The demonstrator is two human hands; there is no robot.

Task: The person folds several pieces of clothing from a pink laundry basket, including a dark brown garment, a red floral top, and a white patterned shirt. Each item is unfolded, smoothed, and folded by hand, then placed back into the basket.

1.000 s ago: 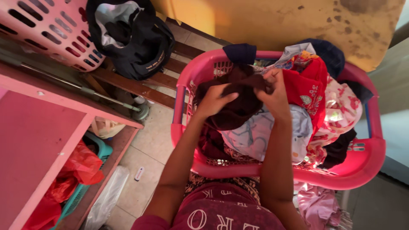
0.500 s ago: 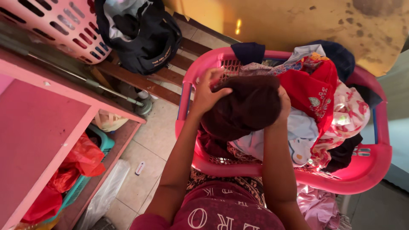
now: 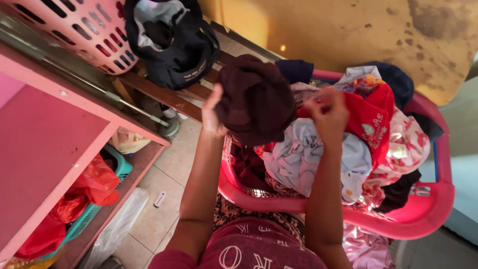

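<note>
Both hands, left (image 3: 213,113) and right (image 3: 326,113), pinch a brown cloth (image 3: 256,97) (bunched), which may slip into the basket (image 3: 428,209).

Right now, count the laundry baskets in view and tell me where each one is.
2. A red-pink basket full of clothes sits in front of the person; a pale pink slotted basket stands upper left on the bench. Others may be hidden.
</note>
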